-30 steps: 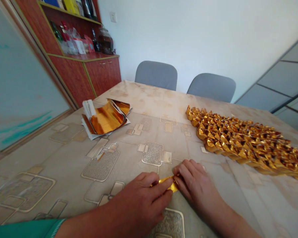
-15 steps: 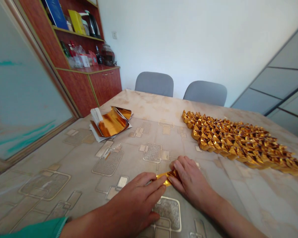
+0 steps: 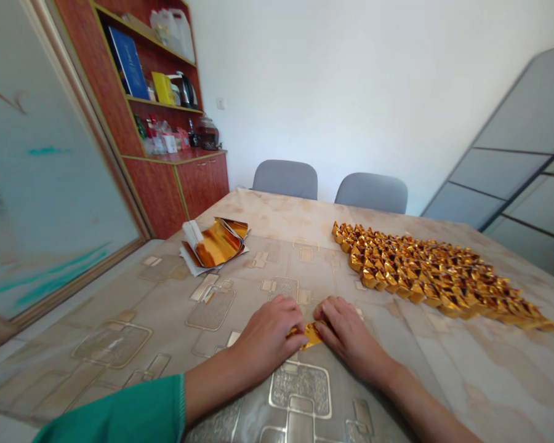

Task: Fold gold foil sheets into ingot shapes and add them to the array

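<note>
hands: left hand [image 3: 268,329] and right hand [image 3: 346,332] together, fingers pinching a gold foil piece [image 3: 311,335]
spot: between them, toward the surface's [image 3: 277,212] near edge
risk: squeezing too hard could tear the foil

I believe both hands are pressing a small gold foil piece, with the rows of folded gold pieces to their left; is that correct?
No: the head view shows the rows of folded gold pieces to the right of the left hand and right hand, which press the gold foil piece.
</note>
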Available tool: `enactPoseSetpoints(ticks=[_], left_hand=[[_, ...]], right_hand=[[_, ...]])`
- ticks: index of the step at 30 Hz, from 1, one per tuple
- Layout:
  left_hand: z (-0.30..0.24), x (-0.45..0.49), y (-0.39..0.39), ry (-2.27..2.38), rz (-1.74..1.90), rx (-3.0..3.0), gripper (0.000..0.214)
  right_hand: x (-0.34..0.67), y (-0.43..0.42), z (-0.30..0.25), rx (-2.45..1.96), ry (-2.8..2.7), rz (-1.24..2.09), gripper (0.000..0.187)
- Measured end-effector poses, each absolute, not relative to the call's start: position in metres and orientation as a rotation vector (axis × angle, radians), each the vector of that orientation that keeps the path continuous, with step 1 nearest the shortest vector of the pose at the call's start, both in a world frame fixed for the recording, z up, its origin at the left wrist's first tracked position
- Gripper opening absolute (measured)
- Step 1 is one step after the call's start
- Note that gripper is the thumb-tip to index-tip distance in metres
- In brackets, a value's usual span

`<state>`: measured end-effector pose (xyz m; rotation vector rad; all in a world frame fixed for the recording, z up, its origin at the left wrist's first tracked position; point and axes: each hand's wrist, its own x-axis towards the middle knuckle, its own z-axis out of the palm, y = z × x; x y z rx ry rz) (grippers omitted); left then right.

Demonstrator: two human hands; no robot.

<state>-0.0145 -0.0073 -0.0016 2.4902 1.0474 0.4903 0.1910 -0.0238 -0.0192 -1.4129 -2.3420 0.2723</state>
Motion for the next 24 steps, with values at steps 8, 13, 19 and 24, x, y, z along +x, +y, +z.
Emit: enactPoseSetpoints(ticks=[8, 13, 19, 24], left_hand=[[-0.008, -0.004, -0.007, 1.193, 0.49, 2.389, 0.011], [-0.007, -0.005, -0.007, 1.156, 0.529, 2.325, 0.011], [-0.013, -0.001, -0.003, 1.071, 0.595, 2.136, 0.016], [-0.013, -0.002, -0.003, 1.184, 0.6, 2.292, 0.02]], right_hand=[[0.191, -0.016, -0.018, -1.356, -2.37, 0.292, 0.011], [0.191, -0.015, -0.017, -1.301, -2.378, 0.293, 0.011], [0.187, -0.016, -0.015, -1.228, -2.43, 0.2, 0.01], [0.186, -0.016, -0.016, -1.235, -2.459, 0.15, 0.009]])
